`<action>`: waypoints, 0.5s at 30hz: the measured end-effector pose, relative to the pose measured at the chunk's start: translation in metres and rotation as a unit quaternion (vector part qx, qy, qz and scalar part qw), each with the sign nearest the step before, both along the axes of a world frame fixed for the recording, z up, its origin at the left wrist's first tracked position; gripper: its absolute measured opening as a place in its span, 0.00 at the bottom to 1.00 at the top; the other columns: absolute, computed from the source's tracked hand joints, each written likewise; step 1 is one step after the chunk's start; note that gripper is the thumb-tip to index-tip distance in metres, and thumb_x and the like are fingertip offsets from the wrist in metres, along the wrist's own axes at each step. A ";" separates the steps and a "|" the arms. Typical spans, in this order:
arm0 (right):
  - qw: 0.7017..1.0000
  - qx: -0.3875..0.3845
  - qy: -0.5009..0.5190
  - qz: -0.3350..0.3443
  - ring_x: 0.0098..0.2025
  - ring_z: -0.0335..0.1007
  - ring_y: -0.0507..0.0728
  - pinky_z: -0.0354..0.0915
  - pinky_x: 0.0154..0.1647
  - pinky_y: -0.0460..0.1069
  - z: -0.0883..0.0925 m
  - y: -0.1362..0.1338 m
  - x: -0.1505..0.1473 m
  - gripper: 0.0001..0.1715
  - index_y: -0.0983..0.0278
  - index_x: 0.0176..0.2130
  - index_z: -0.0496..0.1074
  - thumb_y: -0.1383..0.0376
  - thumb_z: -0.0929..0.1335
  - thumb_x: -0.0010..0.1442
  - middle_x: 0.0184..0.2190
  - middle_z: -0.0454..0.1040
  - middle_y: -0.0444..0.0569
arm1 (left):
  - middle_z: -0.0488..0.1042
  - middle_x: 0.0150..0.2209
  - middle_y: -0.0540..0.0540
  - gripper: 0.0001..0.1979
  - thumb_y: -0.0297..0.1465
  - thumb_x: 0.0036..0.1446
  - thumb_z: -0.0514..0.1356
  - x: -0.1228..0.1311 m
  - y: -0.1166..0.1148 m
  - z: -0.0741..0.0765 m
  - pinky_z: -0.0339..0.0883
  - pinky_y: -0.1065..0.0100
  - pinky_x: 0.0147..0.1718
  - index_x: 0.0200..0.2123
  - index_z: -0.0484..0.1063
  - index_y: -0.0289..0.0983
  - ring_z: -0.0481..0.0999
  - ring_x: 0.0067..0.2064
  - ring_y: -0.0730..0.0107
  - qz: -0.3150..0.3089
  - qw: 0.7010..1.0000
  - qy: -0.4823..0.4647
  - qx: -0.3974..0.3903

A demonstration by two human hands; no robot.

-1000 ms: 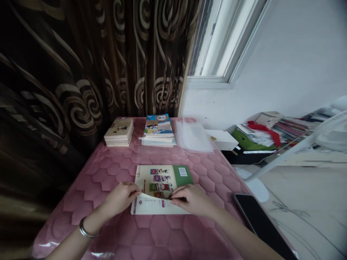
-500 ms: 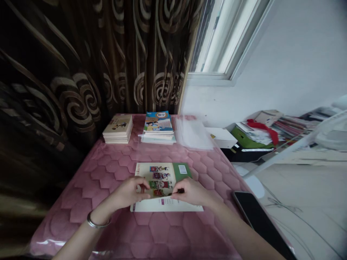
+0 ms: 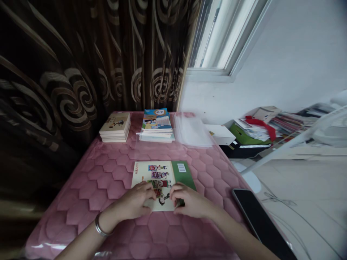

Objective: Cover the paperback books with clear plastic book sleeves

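Observation:
A thin book lies on the pink padded table, its cream and green cover with cartoon figures and a barcode facing up. On its lower left part rests my left hand, fingers bent over the cover and thumb apart near the close edge. My right hand is at the lower right part in a similar curved pose, with a gap between fingers and thumb. Neither hand visibly pinches the book. Both hands partly cover the lower pictures.
At the back stand a stack of small beige books, a stack with a blue textbook on top, and clear plastic sleeves. A phone lies at the right edge. Beyond are a white box and piled papers.
The lower cover edge, lifted between both hands before with a white printed page showing beneath, now lies flat. My fingers have spread from their pinch onto the cover.

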State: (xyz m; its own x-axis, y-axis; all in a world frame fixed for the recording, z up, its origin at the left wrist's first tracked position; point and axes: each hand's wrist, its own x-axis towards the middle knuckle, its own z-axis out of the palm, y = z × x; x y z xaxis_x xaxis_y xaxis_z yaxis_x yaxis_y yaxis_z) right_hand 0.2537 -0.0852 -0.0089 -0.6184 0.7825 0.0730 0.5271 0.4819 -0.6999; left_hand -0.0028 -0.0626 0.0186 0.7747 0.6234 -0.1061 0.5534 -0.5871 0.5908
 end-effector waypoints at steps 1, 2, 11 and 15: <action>1.000 0.001 0.001 0.003 0.42 0.68 0.55 0.64 0.44 0.48 0.001 0.000 0.000 0.11 0.62 0.26 0.74 0.72 0.77 0.43 0.34 0.73 0.45 | 0.68 0.42 0.47 0.17 0.20 0.47 0.60 0.000 0.000 0.000 0.60 0.62 0.48 0.41 0.71 0.41 0.67 0.48 0.61 0.001 1.000 0.001 -0.001; 1.000 0.002 0.003 0.005 0.42 0.68 0.55 0.64 0.44 0.48 0.002 0.001 0.001 0.11 0.63 0.27 0.73 0.73 0.77 0.44 0.34 0.73 0.45 | 0.68 0.43 0.47 0.17 0.20 0.47 0.60 -0.001 0.000 0.001 0.61 0.62 0.48 0.41 0.71 0.41 0.67 0.48 0.61 0.001 1.000 0.001 -0.003; 0.999 0.035 -0.030 0.010 0.41 0.68 0.54 0.64 0.47 0.49 0.011 0.001 -0.002 0.12 0.63 0.28 0.72 0.77 0.73 0.45 0.33 0.72 0.45 | 0.70 0.43 0.46 0.12 0.21 0.52 0.58 -0.002 -0.002 0.009 0.62 0.62 0.49 0.39 0.71 0.39 0.68 0.47 0.62 -0.012 0.999 0.012 0.027; 0.998 0.036 -0.041 0.013 0.42 0.68 0.54 0.63 0.48 0.49 0.011 0.001 -0.001 0.11 0.62 0.30 0.72 0.74 0.74 0.47 0.34 0.72 0.45 | 0.71 0.43 0.46 0.09 0.22 0.54 0.59 -0.003 -0.004 0.010 0.63 0.63 0.48 0.38 0.72 0.39 0.69 0.47 0.63 -0.016 0.999 0.018 0.044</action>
State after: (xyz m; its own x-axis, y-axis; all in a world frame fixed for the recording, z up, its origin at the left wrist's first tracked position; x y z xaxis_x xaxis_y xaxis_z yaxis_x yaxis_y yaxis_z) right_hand 0.2523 -0.0841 0.0023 -0.6443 0.7609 0.0776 0.5681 0.5440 -0.6176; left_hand -0.0060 -0.0661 0.0286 0.7910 0.6065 -0.0805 0.5535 -0.6533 0.5166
